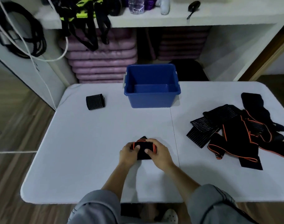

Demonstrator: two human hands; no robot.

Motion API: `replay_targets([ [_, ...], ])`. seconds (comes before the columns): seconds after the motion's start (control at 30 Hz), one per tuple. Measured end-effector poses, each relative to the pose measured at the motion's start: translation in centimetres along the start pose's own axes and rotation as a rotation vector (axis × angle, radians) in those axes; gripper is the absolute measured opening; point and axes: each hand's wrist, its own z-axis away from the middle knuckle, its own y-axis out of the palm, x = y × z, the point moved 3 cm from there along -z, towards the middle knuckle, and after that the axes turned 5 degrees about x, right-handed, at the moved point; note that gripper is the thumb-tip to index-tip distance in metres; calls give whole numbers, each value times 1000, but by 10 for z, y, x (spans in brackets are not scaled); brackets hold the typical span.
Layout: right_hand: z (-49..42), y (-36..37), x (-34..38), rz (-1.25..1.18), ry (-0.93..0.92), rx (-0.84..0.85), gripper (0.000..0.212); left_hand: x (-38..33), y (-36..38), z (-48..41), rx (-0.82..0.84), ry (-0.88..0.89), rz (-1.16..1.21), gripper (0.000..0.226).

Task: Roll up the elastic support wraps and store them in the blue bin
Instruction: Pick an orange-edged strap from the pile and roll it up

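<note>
While both hands meet at lower centre of the head view, they grip a black wrap (143, 150) with orange edging, partly rolled into a thick bundle. The left hand (128, 153) holds its left end, fingers (129, 145) curled over the top and thumb pressed on the near face. The right hand (159, 152) clasps the right end the same way, its fingers (151, 141) bent over the roll's top edge. I cannot tell whether the bundle touches the white bench (92, 143) or sits just above it.

At upper centre of the bench stands the blue bin (150, 101), open side up, well apart from the hands. A finished roll (95, 101), black with grey ribs, lies left of the bin. At the right of the frame a loose heap (231, 131) of black wraps, some orange-edged, sprawls over the bench.

Behind the bench, purple mats (102, 62) are stacked under a white shelf (170, 20), which carries a clear bottle (136, 5) and hanging black-and-yellow straps (83, 16).
</note>
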Motion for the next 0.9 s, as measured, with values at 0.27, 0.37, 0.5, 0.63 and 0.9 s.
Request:
replay_targets([
  [0.27,-65,42,73,-27,-133,43,36,-16,-89,-26,-129,122,102,21],
  [0.37,-99,81,106,-29,-147,74,38,-15,-141,-47,-181,123,140,18],
  [0.5,-136,133,140,-9,-162,132,38,2,-200,-74,-244,90,145,17],
  [0.63,-164,179,156,20,-134,179,36,21,-237,-99,-281,72,121,13],
  [0.9,-212,223,182,9,-205,39,37,27,-291,-142,-372,142,80,30],
])
